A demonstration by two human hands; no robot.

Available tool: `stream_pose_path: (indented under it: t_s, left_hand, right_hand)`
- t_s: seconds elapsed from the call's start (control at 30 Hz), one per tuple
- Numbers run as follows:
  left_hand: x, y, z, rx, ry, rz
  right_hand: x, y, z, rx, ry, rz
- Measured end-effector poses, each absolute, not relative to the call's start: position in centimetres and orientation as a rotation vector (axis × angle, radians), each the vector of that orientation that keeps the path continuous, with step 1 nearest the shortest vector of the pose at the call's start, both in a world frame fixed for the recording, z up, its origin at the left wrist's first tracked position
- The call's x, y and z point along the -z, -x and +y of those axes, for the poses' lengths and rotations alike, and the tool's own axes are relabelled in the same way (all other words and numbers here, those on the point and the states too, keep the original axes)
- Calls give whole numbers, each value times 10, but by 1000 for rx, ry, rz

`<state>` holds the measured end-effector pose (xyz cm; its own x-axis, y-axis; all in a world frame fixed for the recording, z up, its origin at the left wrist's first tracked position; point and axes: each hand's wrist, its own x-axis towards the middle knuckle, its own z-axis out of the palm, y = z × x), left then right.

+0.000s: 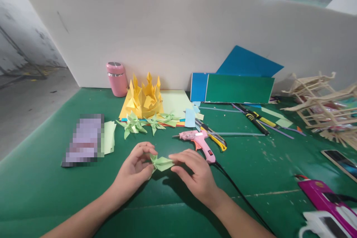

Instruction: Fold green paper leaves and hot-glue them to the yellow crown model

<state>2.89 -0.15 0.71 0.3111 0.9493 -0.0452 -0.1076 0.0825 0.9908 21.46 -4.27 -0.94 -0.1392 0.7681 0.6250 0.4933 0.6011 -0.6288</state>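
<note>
Between my two hands, above the table, is a light green folded paper flower (161, 163) with pointed petals. My left hand (138, 165) is closed on its left side, thumb and fingers pinching it. The fingertips of my right hand (196, 174) grip the tip of the petal that points right. Just beyond my hands lie finished-looking green paper flowers, among them a bunched one (133, 124) and a single one (154, 123). A pink glue gun (199, 141) rests on its side beyond my right hand, its nozzle facing left.
A yellow folded-paper crown (146, 100) stands on coloured sheets beside a pink flask (117, 80). Green paper slips (108, 137) lie at left by a pixelated object (85, 137). Cutters (252, 121), a stick model (320, 100) and a magenta power strip (320, 197) occupy the right.
</note>
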Motion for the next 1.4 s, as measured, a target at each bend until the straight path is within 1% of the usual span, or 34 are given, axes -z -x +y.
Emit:
stream_pose_path:
  t_s: [0.23,0.33,0.5,0.7,0.83,1.0,1.4]
  left_hand:
    - [-7,-26,-2,-999,-1181,961]
    - [-8,-28,-4,-986,-1222,936]
    - [-5,-29,-5,-878,-1457,938]
    - [3,-32,-5,-875,-1672,1020]
    - [1,-35,-9,-907,-1699,1062]
    - [-4,-39,-12,-918,-1741,1064]
    - [4,-35,-10,-838,-2048,1009]
  right_hand:
    - [15,-212,-42,-782,1095,-1491]
    - [15,-210,-41,-860,1100,-1430]
    - [13,-208,-41,-773,1137,-1455]
    - [13,-202,-44,-614,1110,-1560]
    - [14,-201,-47,-422,1091,-1663]
    - [12,-204,-49,-287,992,-1790]
    - [9,-206,-47,-234,912,-1891]
